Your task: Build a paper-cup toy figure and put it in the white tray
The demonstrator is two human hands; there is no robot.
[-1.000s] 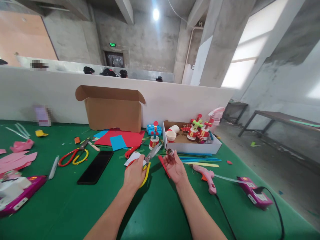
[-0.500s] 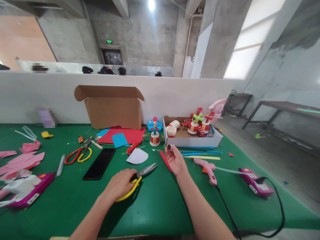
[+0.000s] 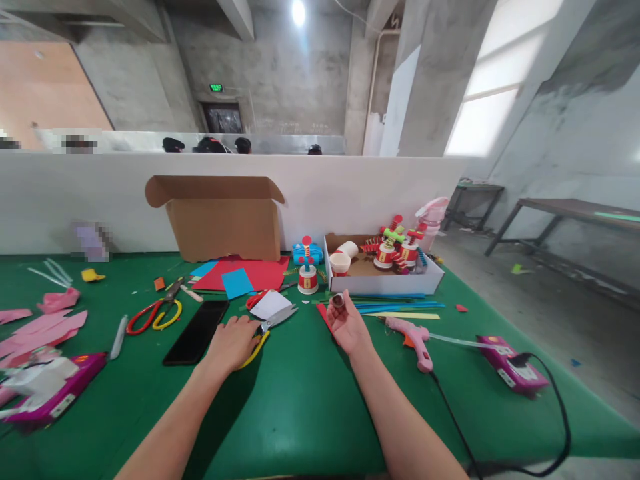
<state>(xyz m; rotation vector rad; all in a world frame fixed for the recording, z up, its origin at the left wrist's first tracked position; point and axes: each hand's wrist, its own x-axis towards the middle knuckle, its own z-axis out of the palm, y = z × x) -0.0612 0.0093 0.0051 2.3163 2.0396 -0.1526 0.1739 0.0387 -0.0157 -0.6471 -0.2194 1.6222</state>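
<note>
Left hand point(image 3: 233, 343) slid scissors point(image 3: 270, 321) toward phone point(image 3: 196, 332), palm down, gripping | right hand point(image 3: 349, 327) palm-up, pinching small roll point(image 3: 339, 301)

Yellow scissors point(image 3: 275, 318) handles under left hand point(image 3: 231, 343); small item point(image 3: 339, 301) in right fingers point(image 3: 331, 311) too small to identify.

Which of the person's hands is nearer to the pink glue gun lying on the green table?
Right. The right hand, holding a small roll, is just left of the pink glue gun; the left hand lies farther left, on the yellow-handled scissors.
</note>
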